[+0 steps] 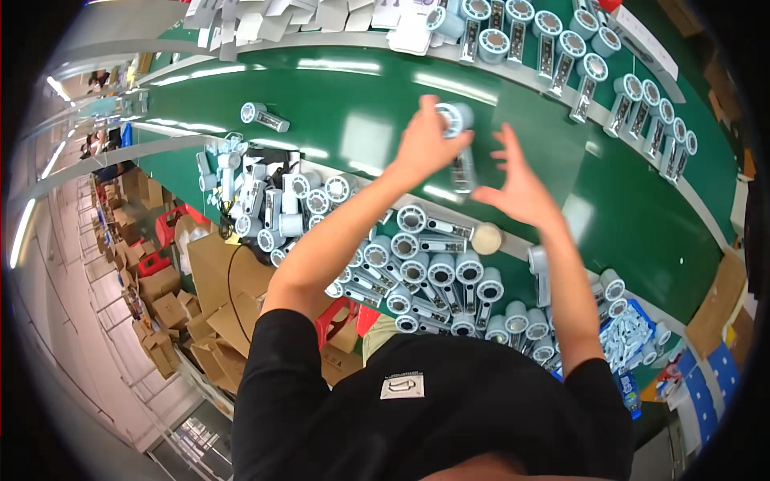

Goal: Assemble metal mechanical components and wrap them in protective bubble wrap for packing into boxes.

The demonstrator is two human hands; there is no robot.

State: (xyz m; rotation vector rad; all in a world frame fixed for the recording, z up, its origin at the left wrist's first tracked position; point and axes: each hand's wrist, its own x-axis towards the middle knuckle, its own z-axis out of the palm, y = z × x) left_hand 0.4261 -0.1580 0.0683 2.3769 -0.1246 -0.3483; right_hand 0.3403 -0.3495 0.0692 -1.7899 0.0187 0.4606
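Above the green belt, my left hand (427,148) grips the round head of a light-blue handheld fan-like unit (463,172). Its handle points down toward me, with the inner parts showing along it. My right hand (521,186) is open beside the handle, fingers spread and slightly blurred, apart from the unit as far as I can see. Below my hands, many similar units (441,270) lie crowded together on the near side. A pale round disc (486,238) sits at the edge of that crowd.
One more unit (264,117) lies on the belt (337,104) to the left. Rows of units (571,44) stand along the far ledge, near white box pieces (321,14). A blue tray (648,317) holds small light-blue parts at right. Cardboard boxes (216,276) are on the left.
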